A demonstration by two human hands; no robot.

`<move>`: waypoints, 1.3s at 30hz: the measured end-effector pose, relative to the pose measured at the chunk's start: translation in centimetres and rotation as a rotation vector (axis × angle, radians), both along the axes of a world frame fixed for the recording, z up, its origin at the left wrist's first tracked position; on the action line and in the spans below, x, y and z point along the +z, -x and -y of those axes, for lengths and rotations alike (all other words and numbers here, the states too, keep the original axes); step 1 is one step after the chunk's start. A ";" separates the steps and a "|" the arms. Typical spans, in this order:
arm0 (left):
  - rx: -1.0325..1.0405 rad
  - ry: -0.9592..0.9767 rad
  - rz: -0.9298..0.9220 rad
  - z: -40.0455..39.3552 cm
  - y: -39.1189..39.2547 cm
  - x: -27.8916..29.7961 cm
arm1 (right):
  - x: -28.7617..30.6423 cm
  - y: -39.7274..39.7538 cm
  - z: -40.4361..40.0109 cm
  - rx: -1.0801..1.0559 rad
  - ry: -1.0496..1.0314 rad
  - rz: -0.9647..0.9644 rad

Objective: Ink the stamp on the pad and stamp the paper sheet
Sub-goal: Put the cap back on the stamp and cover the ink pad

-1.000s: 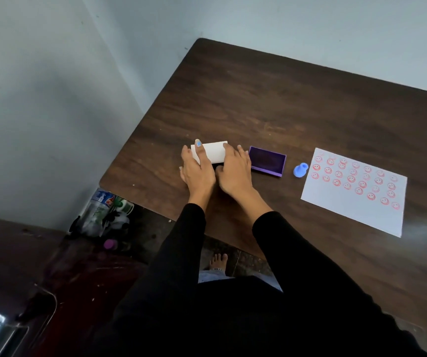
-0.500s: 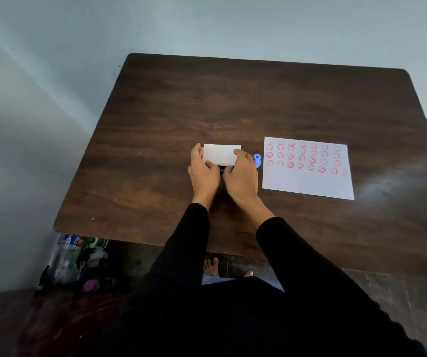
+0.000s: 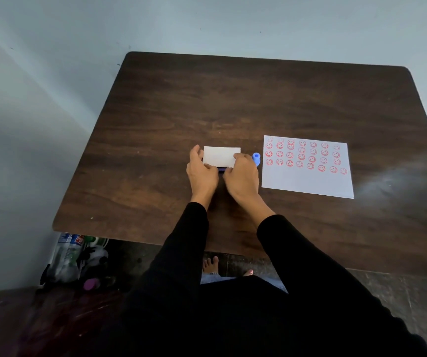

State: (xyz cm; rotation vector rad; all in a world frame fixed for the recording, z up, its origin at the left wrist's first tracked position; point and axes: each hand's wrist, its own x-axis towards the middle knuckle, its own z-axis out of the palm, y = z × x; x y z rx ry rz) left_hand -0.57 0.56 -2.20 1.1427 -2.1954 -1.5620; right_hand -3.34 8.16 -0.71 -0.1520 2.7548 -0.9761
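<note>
The white lid [image 3: 221,157] lies on top of the purple ink pad [image 3: 222,169], of which only a thin front edge shows. My left hand [image 3: 202,172] grips the lid's left side and my right hand [image 3: 242,175] grips its right side. A small blue stamp [image 3: 256,158] stands on the table just right of my right hand, untouched. The white paper sheet [image 3: 307,181] lies further right, its upper half covered with rows of red smiley prints.
The dark wooden table [image 3: 233,104] stands against a pale wall. Under its left front corner plastic bottles and bags [image 3: 76,258] sit on the floor. My bare feet [image 3: 211,265] show below the front edge.
The white lid lay left of the open purple pad a second ago; both hands have slid it right and set it over the pad. My head has turned, centring the table.
</note>
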 end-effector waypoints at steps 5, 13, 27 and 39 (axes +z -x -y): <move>0.019 0.033 -0.025 0.2 -0.3 0.1 | -0.1 -0.1 -0.5 0.007 -0.044 -0.035; 0.047 0.033 -0.014 0.2 -0.3 0.6 | 0.0 -0.2 -0.6 0.046 -0.133 -0.049; 0.050 0.051 0.035 -0.2 0.3 0.1 | -1.2 1.5 -3.8 -0.059 0.025 -0.138; 0.041 0.212 0.120 -0.6 0.6 0.1 | -2.3 1.6 -5.6 -0.113 -0.183 -0.195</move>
